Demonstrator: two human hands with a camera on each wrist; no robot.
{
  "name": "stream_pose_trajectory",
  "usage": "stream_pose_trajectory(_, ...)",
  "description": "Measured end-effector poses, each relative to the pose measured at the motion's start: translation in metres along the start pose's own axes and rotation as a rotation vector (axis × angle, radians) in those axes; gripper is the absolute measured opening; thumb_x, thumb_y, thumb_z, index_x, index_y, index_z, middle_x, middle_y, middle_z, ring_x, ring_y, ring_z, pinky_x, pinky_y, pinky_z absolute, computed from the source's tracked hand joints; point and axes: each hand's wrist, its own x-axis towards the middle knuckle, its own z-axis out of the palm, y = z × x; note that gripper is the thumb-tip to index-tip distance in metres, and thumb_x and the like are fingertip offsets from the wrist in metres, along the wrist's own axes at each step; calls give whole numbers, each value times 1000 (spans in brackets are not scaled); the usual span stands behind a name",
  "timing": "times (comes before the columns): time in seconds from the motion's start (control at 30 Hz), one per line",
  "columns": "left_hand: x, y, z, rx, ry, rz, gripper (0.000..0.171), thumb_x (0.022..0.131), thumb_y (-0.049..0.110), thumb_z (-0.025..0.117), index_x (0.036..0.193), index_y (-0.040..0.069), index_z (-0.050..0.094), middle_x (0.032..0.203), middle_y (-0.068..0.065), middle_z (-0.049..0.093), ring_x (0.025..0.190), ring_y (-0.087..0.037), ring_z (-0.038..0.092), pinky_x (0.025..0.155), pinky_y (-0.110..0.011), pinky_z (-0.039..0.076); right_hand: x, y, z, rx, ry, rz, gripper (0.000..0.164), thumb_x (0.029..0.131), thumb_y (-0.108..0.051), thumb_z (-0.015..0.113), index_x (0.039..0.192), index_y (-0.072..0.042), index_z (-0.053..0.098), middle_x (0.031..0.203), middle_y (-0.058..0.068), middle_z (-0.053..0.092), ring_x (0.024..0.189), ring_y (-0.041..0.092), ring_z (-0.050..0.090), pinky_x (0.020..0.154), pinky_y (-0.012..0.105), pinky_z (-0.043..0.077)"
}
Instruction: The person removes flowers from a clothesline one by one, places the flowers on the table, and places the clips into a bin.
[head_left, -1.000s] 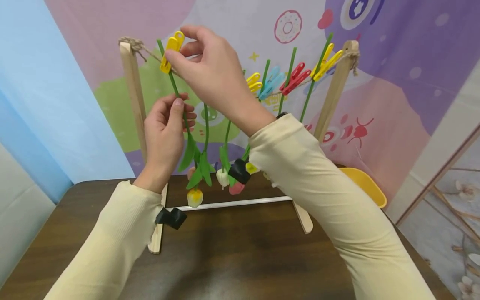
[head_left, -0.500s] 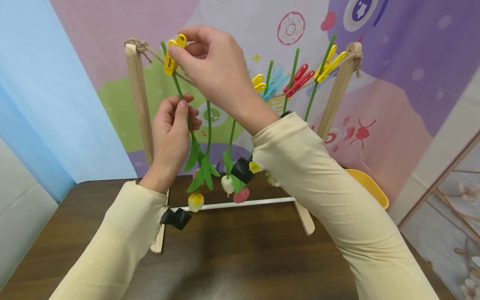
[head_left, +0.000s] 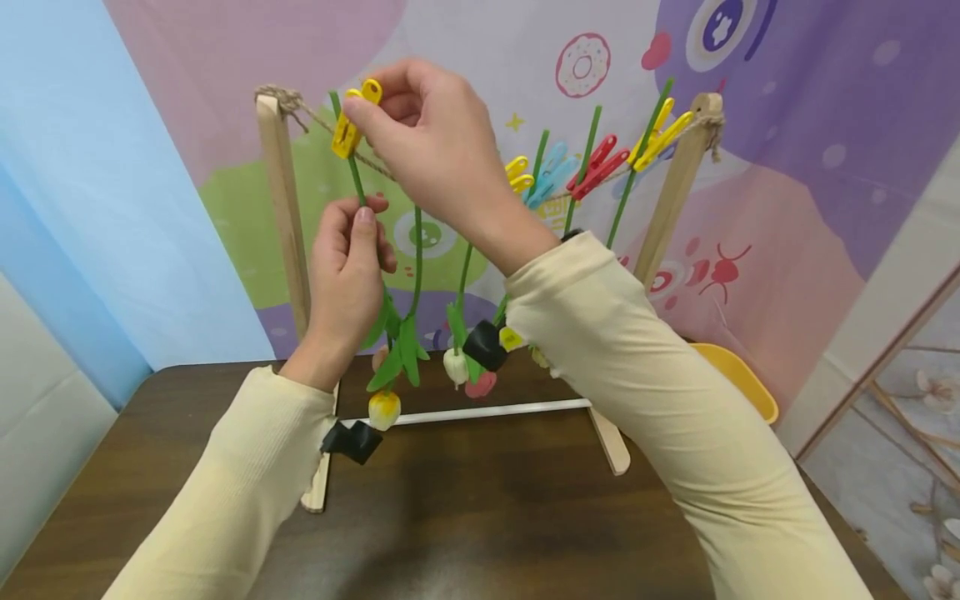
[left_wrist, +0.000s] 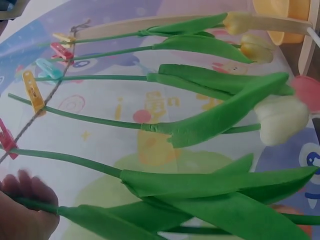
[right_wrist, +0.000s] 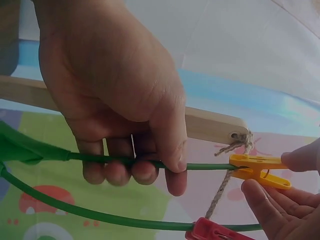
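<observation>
My left hand (head_left: 348,271) pinches the green stem (right_wrist: 210,166) of an artificial tulip hanging head down. The yellow and white bloom (head_left: 384,410) is probably this stem's. My right hand (head_left: 442,142) holds a yellow clothespin (head_left: 346,133) by its handles, thumb on one side and fingers on the other. In the right wrist view, the clothespin's nose sits at the twine rope (right_wrist: 220,192) and the stem's upper part. A red clothespin (right_wrist: 210,230) grips a neighbouring stem just beside it. In the left wrist view, only part of my left hand (left_wrist: 30,205) shows.
Two wooden posts (head_left: 285,217) carry the rope, joined low down by a white rod (head_left: 487,412). More tulips hang from yellow, blue and red clothespins (head_left: 598,167) to the right. A yellow container (head_left: 735,379) stands behind my right arm on the dark table (head_left: 480,517).
Both hands keep their hold on the stem and the yellow clothespin. The yellow and white bloom has swung slightly left, and the head view has shifted a little.
</observation>
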Motion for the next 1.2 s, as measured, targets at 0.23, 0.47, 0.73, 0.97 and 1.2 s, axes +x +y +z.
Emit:
stream_pose_trajectory(0.23, 0, -1, -2, 48, -39, 11, 18, 97, 18, 28, 95, 13, 45, 67, -3, 36, 56, -13, 36, 59, -22, 38, -1, 2, 1, 42, 15, -13, 15, 86, -18, 56, 97, -7, 55, 85, 3, 63, 75, 8, 58, 68, 17, 43)
stream_pose_trajectory(0.47, -2, 1, -6, 112, -69, -8, 19, 97, 21, 27, 90, 12, 42, 68, -1, 38, 62, -12, 40, 66, -22, 42, -3, 2, 1, 119, 61, -69, 14, 87, -13, 55, 96, -3, 56, 87, 7, 63, 75, 10, 59, 71, 15, 46)
stream_pose_trajectory(0.73, -8, 6, -9, 284, -121, 25, 26, 97, 25, 27, 91, 5, 43, 77, 2, 43, 76, -10, 47, 77, -24, 44, -8, -1, -10, 340, 155, -101, 16, 86, -4, 53, 100, 5, 56, 88, 15, 62, 78, 18, 61, 75, 18, 48)
stream_pose_trajectory(0.97, -14, 6, -11, 408, -180, -3, 31, 96, 30, 28, 94, 3, 43, 98, -6, 52, 91, -17, 53, 83, -30, 41, -15, 9, -24, 490, 210, -111, 19, 83, -1, 57, 99, 8, 55, 84, 14, 62, 74, 20, 63, 75, 26, 50)
stream_pose_trajectory(1.2, -20, 5, -9, 556, -236, 89, 32, 96, 27, 29, 97, 1, 49, 73, -6, 39, 62, -17, 33, 61, -28, 30, -24, 19, -34, 513, 236, -50, 17, 82, -1, 54, 97, 4, 57, 82, 9, 62, 75, 22, 63, 76, 28, 50)
